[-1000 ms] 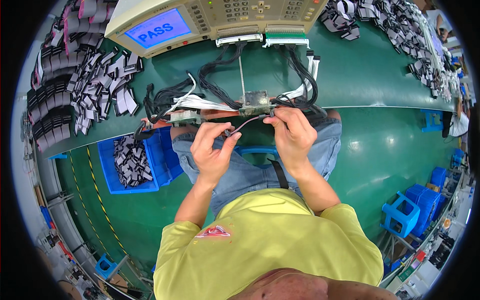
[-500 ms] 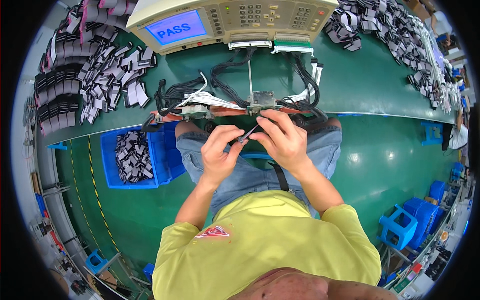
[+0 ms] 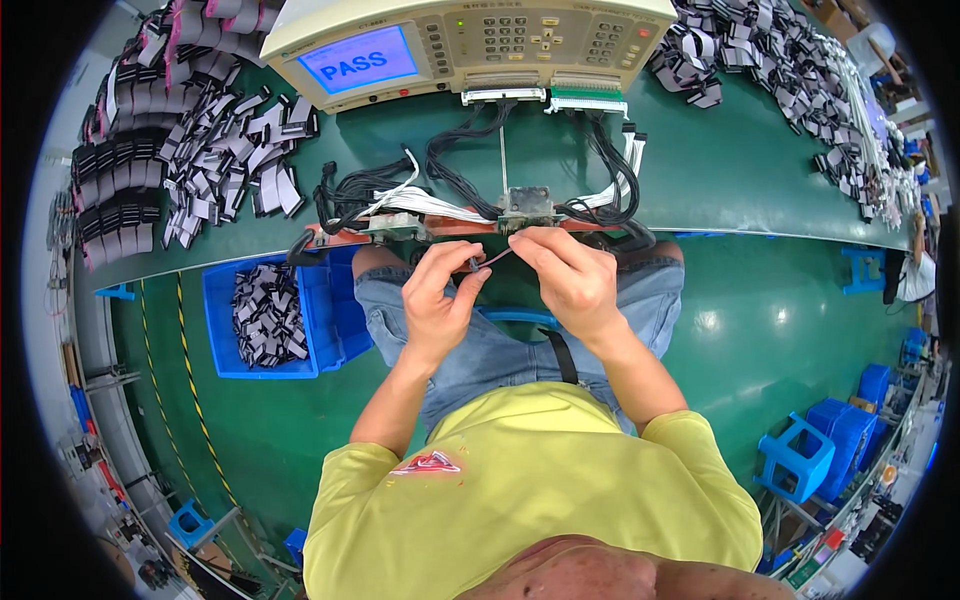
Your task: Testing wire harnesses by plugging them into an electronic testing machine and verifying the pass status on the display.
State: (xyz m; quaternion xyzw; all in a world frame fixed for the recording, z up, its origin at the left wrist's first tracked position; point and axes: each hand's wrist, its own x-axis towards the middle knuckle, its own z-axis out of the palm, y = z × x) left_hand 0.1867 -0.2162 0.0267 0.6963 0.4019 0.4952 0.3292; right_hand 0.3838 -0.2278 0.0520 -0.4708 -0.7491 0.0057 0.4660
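Note:
A short grey ribbon cable (image 3: 496, 258) with dark end connectors stretches between my two hands, just in front of the table edge. My left hand (image 3: 438, 292) pinches one connector between thumb and fingers. The cable's other end is in the closed fingertips of my right hand (image 3: 572, 280), which partly hide it. Those fingertips are right below a small circuit board with a dark socket block (image 3: 528, 203); whether the connector touches it, I cannot tell. A second small board (image 3: 396, 224) sits to the left on the same red strip. Black and white wire bundles (image 3: 462, 178) run to these boards.
A beige tester (image 3: 470, 50) with a lit blue screen stands at the table's back. Piles of ribbon cables lie left (image 3: 232, 160) and right (image 3: 740, 50) on the green table (image 3: 720, 160). A blue bin (image 3: 262, 371) of cables is below at left, blue stools (image 3: 797, 455) at right.
Both hands have shifted slightly upward and a little apart. My right fingertips are closer to the socket board, and the ribbon cable now lies straighter between the hands.

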